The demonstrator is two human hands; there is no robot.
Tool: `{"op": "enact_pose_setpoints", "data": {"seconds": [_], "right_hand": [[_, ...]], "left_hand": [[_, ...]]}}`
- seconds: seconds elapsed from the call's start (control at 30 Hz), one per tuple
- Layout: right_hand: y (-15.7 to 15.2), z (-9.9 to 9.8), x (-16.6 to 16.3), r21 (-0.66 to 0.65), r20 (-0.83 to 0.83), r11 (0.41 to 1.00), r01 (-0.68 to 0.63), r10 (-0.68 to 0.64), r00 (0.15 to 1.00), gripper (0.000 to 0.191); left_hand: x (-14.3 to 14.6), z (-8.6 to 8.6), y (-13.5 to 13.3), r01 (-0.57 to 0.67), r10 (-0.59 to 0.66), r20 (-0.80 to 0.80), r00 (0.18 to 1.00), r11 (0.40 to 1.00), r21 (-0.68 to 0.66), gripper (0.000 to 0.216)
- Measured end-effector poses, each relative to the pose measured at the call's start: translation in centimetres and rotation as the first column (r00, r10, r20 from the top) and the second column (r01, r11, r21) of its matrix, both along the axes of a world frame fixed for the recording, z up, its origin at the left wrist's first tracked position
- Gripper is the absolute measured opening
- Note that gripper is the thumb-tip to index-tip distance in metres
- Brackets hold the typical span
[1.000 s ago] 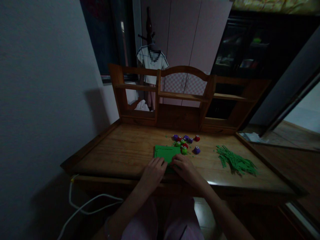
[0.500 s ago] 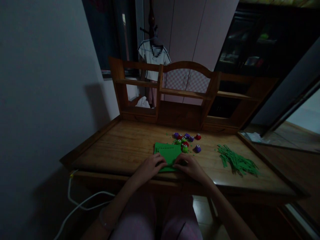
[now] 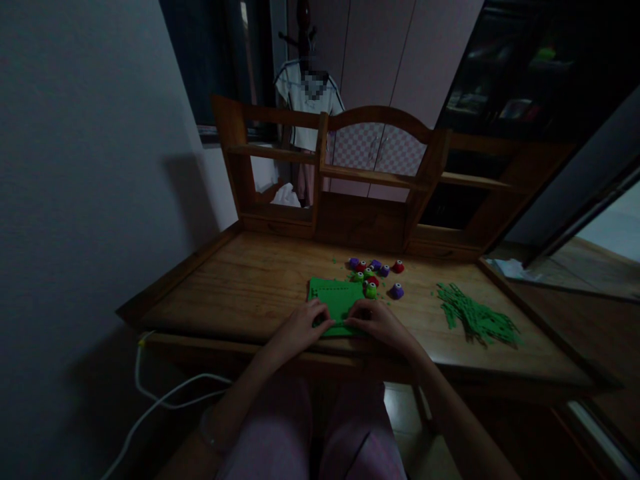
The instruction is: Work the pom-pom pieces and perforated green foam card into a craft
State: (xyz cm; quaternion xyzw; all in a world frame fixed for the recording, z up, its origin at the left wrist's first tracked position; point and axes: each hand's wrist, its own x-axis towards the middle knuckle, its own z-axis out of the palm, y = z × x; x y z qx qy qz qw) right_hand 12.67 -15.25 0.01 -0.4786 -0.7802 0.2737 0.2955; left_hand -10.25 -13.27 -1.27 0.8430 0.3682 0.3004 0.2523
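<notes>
A flat green sheet (image 3: 337, 301) with a row of small punched marks along its far edge lies near the desk's front edge. My left hand (image 3: 305, 323) is closed at its near left part, thumb and fingers pinched on it. My right hand (image 3: 377, 321) pinches the sheet's near right part, a short way from the left. Just beyond the sheet sit several small red, purple and green pieces with eye-like white tops, among them a green piece (image 3: 371, 291), a purple piece (image 3: 397, 291) and a red piece (image 3: 399, 267). Tiny green scraps lie around them.
A heap of cut green strips (image 3: 477, 317) lies on the right of the wooden desk (image 3: 225, 287). A wooden shelf unit (image 3: 373, 177) stands along the back. At the lower left hangs a white cable (image 3: 183, 383). The wall (image 3: 100, 200) borders the left side.
The camera view has shifted slightly, so the desk sits a little higher in the picture. Both hands stay pinched at the sheet's near edge, with only small finger movement.
</notes>
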Motion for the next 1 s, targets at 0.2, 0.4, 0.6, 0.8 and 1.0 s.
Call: {"op": "enact_pose_setpoints", "data": {"seconds": [0.2,0.4,0.6,0.8,1.0], "right_hand": [[0.6,-0.2,0.1,-0.036,0.054,0.999,0.013,-0.011,0.999,0.021],[0.7,0.1,-0.2,-0.056,0.086,0.998,0.032,-0.027,0.996,0.019],[0.7,0.3,-0.4,-0.043,0.140,0.998,0.042,-0.036,0.989,0.017],[0.4,0.5,-0.6,-0.013,0.182,0.998,0.053,-0.050,0.982,0.014],[0.1,0.1,-0.5,0.019,0.184,0.998,0.067,-0.070,0.980,0.012]], "left_hand": [[0.1,0.1,-0.2,0.000,0.000,-0.025,1.000,1.000,0.002,0.015],[0.2,-0.2,0.3,0.028,-0.027,-0.063,0.998,0.999,0.024,0.014],[0.2,-1.1,0.7,0.046,-0.041,-0.091,0.995,0.998,0.046,0.014],[0.3,-0.3,-0.3,0.041,-0.019,-0.142,0.990,0.988,0.152,0.010],[0.1,1.2,-1.9,0.081,0.039,-0.269,0.962,0.902,0.423,0.018]]}}
